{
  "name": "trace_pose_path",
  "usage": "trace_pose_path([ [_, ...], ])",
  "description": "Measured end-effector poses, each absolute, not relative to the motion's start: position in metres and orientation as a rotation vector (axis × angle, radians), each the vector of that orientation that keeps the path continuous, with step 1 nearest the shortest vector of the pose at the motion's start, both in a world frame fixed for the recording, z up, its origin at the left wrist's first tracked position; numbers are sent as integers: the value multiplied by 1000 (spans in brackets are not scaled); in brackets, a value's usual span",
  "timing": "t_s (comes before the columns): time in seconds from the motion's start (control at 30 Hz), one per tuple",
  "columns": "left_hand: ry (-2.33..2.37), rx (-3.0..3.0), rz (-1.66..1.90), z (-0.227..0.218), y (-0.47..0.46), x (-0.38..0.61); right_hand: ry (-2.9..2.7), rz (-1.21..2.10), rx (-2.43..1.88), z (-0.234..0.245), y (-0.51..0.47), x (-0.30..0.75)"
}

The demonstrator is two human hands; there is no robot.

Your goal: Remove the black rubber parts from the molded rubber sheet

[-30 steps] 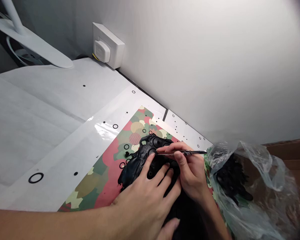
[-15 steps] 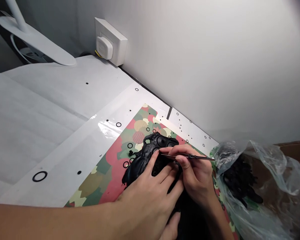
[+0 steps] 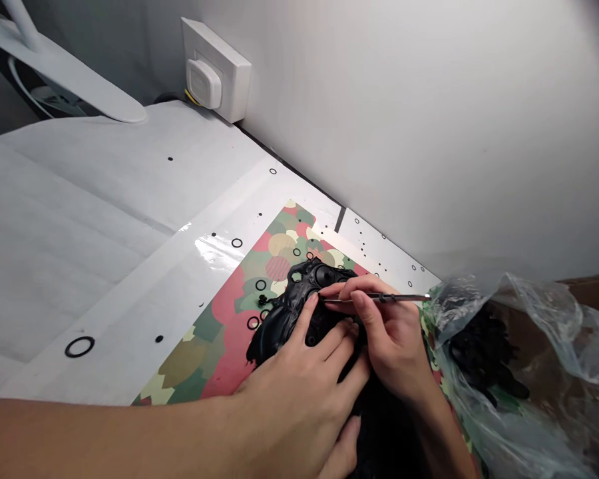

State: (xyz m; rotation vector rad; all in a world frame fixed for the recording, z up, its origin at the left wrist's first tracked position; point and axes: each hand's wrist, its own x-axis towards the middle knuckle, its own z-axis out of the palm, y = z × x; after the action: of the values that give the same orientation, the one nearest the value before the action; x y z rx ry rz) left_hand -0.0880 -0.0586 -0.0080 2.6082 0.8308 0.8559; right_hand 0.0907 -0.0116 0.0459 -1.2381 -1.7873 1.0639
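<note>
A black, glossy moulded rubber part (image 3: 284,313) with round raised rings and ragged edges lies on a patterned mat. My left hand (image 3: 309,372) bends over it, fingers spread and pressing on the part, the index fingertip beside one of the rings. My right hand (image 3: 389,332) pinches a slim metal pen-like tool (image 3: 404,297), held nearly level. The tool's tip end meets the part close to my left index fingertip; its exact shape is hidden by the fingers. Both hands cover much of the part's near side.
The camouflage-patterned mat (image 3: 184,362) lies on white sheeting (image 3: 104,213). Loose black rings (image 3: 80,346) and small black bits are scattered around. At right sits a clear plastic bag (image 3: 554,332) with black pieces. A lamp base (image 3: 80,73) and wall socket (image 3: 219,70) are behind.
The view has shifted slightly. My right hand and the tool have tilted a little, the tool now lying more level. My left hand keeps its place on the rubber part.
</note>
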Motion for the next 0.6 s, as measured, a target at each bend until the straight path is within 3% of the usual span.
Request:
trace_pose_path([
  [0.13, 831, 2609, 860, -7, -58, -89, -1784, 1072, -1233, 47, -11, 89],
  [0.6, 826, 2707, 747, 2, -59, -92, -2253, 422, -914, 31, -7, 91],
])
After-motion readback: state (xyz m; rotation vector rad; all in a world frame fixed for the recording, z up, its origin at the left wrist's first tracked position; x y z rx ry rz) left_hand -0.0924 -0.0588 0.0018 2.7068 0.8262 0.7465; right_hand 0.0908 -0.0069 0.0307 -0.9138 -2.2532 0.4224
